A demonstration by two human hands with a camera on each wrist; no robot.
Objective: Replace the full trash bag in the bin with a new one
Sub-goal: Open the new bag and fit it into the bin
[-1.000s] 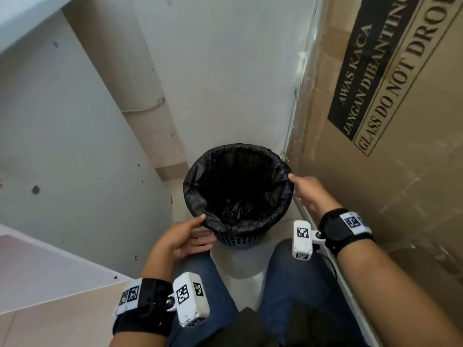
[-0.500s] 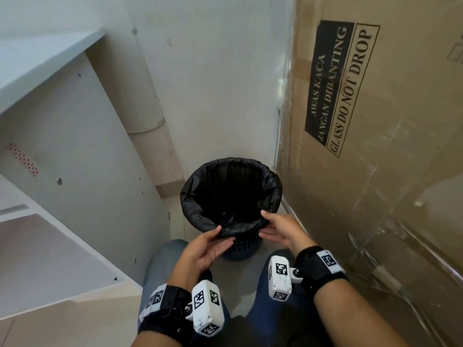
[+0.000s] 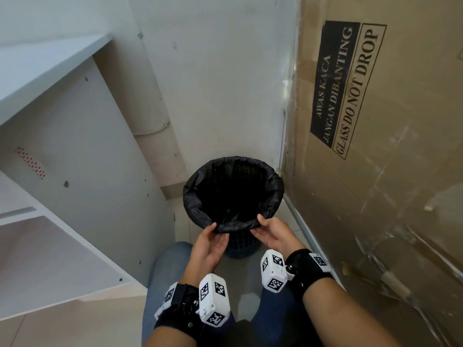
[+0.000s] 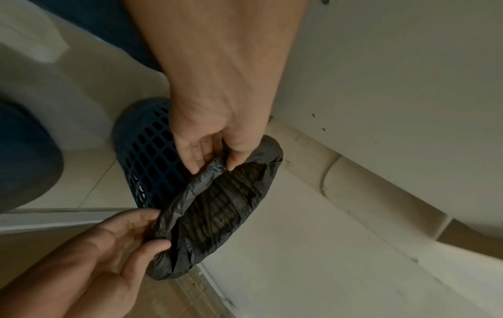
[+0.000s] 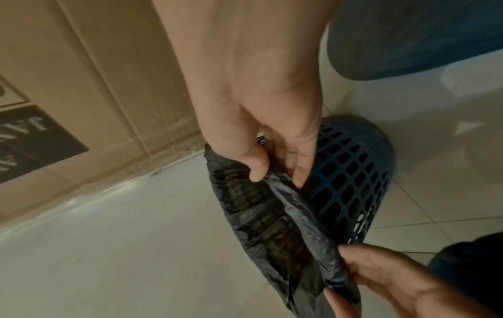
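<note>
In the head view, a dark blue lattice bin (image 3: 238, 246) is seen standing on the tiled floor (image 3: 183, 221), between a white shelving unit (image 3: 82, 196) and a large cardboard box (image 3: 375, 171) printed with "GLASS DO NOT DROP". The bin is lined with a black trash bag (image 3: 273, 194), whose edge is folded outward over the rim all round. The inside of the bag is too dark for any contents to be made out. The near fold of the bag is pinched by the left hand (image 3: 210, 244) and by the right hand (image 3: 273, 234), the two set close together on it; most of the bin's wall is hidden behind them and the bag's overhang. In the left wrist view, the left hand (image 4: 215, 137) is shown with thumb over the rolled edge of the trash bag (image 4: 217, 206) and fingers under it, while the right hand (image 4: 108, 243) is seen gripping the same edge further along. The lattice bin (image 4: 152, 163) is partly covered by the hand, and faint ribbing shows through the plastic. In the right wrist view, the right hand (image 5: 272, 133) is seen pinching the fold of the trash bag (image 5: 272, 219) between thumb and fingers beside the bin (image 5: 351, 172). The left hand (image 5: 381, 284) is cut off at the lower corner, its fingers on the bag's edge.
</note>
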